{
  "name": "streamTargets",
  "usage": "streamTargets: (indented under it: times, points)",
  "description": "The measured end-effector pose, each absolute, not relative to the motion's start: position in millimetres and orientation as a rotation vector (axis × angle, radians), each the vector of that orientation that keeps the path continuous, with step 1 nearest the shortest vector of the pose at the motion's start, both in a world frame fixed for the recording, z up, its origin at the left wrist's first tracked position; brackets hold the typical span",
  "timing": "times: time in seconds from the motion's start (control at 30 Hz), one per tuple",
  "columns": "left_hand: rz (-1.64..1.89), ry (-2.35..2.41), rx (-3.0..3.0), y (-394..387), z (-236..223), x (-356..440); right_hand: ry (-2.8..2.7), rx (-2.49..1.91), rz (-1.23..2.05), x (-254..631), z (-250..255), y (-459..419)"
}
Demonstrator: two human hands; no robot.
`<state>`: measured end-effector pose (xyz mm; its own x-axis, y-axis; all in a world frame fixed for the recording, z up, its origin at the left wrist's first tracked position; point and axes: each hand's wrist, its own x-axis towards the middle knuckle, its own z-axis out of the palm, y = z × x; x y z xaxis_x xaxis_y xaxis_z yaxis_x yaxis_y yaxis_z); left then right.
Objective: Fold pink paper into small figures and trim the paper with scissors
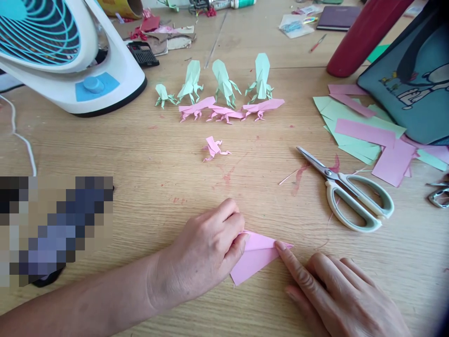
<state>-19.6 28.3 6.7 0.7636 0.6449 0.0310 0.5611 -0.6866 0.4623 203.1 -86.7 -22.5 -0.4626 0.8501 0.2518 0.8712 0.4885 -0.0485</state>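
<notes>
A partly folded sheet of pink origami paper lies on the table, its narrow point to the right. My left hand is closed, pinching the paper's left end between thumb and curled fingers. With its index finger stretched out, my right hand presses on the fold close to the pointed tip. The thumb of that hand rests lower, apart from the paper. Beyond my hands stands a small pink folded paper figure. Behind it are three longer pink figures in a row, backed by several pale green ones.
Scissors lie slightly open on the right. Cut pink and green paper pieces are piled beyond them, beside a blue pouch and red cylinder. A white fan stands at the left, above a pixelated patch.
</notes>
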Motion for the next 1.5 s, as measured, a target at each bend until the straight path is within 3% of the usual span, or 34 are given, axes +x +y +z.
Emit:
streamTargets:
  times: [1.03,1.5]
  points:
    - [-0.064,1.058,2.583,31.1,15.6,-16.8,-2.497,-1.431,-0.130,204.2,-22.1,-90.6]
    - [-0.022,1.058,2.562,31.2,12.9,-19.0,-2.524,-1.372,-0.030,187.5,-16.0,-76.5]
